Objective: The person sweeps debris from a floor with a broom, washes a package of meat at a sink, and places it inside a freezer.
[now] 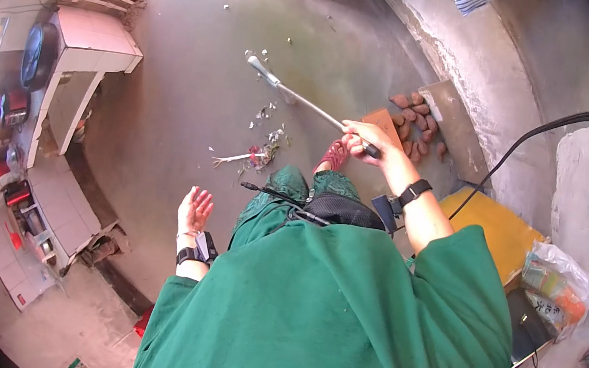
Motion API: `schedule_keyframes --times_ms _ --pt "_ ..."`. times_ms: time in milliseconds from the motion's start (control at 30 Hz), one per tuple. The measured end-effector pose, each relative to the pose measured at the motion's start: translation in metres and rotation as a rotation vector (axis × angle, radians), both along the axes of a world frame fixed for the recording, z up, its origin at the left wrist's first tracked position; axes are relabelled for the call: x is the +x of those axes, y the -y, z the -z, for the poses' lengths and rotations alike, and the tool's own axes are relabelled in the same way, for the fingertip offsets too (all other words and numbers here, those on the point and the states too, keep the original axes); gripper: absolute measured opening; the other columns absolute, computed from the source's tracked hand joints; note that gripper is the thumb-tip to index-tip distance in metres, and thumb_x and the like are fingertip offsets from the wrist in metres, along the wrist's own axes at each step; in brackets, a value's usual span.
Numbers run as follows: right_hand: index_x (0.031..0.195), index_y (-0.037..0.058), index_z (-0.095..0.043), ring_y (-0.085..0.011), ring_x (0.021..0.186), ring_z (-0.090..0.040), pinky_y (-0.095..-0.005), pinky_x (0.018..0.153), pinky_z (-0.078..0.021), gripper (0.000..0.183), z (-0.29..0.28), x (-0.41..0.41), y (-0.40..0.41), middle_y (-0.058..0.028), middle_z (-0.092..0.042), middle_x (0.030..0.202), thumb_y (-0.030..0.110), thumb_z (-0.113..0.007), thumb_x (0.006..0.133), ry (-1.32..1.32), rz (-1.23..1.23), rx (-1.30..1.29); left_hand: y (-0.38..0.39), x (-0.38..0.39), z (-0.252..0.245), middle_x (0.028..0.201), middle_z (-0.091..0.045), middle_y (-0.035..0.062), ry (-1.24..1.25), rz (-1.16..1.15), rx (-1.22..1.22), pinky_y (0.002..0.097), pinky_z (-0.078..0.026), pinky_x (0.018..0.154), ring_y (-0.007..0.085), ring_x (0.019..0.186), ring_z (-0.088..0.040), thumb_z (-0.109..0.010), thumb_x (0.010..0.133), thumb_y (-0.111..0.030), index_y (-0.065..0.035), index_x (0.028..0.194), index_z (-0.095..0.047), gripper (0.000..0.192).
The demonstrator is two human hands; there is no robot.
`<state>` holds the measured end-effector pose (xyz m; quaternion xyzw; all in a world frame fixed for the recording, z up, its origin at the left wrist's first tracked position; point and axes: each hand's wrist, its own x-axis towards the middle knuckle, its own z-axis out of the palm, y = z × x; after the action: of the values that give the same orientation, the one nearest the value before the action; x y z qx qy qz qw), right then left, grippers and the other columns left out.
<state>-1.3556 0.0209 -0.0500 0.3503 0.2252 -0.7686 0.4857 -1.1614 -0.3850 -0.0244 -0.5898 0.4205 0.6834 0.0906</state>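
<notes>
My right hand [363, 141] is closed around the dark-tipped end of a long metal handle [313, 106]. That handle runs up and left to a pale, narrow head [261, 69] low over or on the grey floor; whether it touches cannot be told. Below it lie scattered white and dark scraps [277, 137], and a small heap of litter [261, 158] with a pale root-like stalk [234, 159]. My left hand [196, 210] hangs at my left side with its fingers apart and nothing in it.
Sweet potatoes [420, 124] lie beside an orange-brown box [384, 124] near the right wall. A yellow board [489, 225] and a plastic bag of goods [561, 281] are at right. A black cable [537, 131] crosses there. On the left stands a tiled counter [93, 39].
</notes>
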Motion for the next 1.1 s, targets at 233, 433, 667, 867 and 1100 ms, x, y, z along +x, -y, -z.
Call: schedule_keyframes --times_ms 233,433,667,867,1100 --pt "0.118 0.0038 -0.026 -0.0086 0.042 -0.039 -0.0212 0.033 -0.0344 0.048 -0.031 -0.054 -0.013 -0.0058 -0.042 0.06 0.004 -0.045 0.075 -0.33 -0.204 0.476 -0.002 -0.014 0.017 0.101 -0.049 0.0094 -0.013 -0.032 -0.001 0.0332 -0.043 0.071 0.0214 0.088 -0.051 -0.053 0.076 -0.032 -0.0096 0.11 -0.042 0.042" --pt "0.078 0.0027 -0.037 -0.0132 0.038 -0.04 -0.0253 0.031 -0.0355 0.008 0.013 -0.142 -0.018 -0.0074 -0.041 0.052 0.004 -0.044 0.073 -0.294 0.02 0.528 0.01 -0.006 0.042 0.103 -0.048 0.0086 0.07 -0.159 0.07 0.0367 -0.043 0.073 0.0225 0.091 -0.05 -0.053 0.076 -0.033 -0.0126 0.105 -0.044 0.037" --pt "0.06 -0.0024 -0.044 -0.0198 0.036 -0.046 -0.0298 0.034 -0.0415 0.011 0.063 -0.205 0.025 -0.0121 -0.047 0.051 0.005 -0.043 0.068 -0.249 -0.077 0.612 0.029 -0.068 0.03 0.1 -0.049 0.0084 0.019 -0.214 0.04 0.0345 -0.043 0.072 0.0216 0.088 -0.051 -0.055 0.075 -0.032 -0.0102 0.104 -0.044 0.038" --pt "0.065 0.0001 -0.04 -0.012 0.04 -0.039 -0.0238 0.034 -0.0346 0.009 0.028 -0.208 0.067 -0.0035 -0.039 0.05 0.004 -0.043 0.073 -0.125 -0.009 0.305 0.069 -0.199 -0.021 0.085 -0.055 0.0032 -0.171 -0.031 -0.309 0.0271 -0.043 0.062 0.0146 0.075 -0.054 -0.056 0.075 -0.025 -0.0081 0.1 -0.048 0.031" --pt "0.067 -0.0005 -0.039 -0.0034 0.039 -0.034 -0.0154 0.034 -0.0306 0.015 -0.013 -0.242 0.043 0.0011 -0.036 0.053 0.008 -0.042 0.079 0.035 0.228 0.079 0.105 -0.362 -0.106 0.083 -0.054 0.0026 -0.648 0.363 -0.805 0.0169 -0.039 0.056 0.0055 0.072 -0.05 -0.056 0.076 -0.012 -0.0037 0.103 -0.048 0.03"
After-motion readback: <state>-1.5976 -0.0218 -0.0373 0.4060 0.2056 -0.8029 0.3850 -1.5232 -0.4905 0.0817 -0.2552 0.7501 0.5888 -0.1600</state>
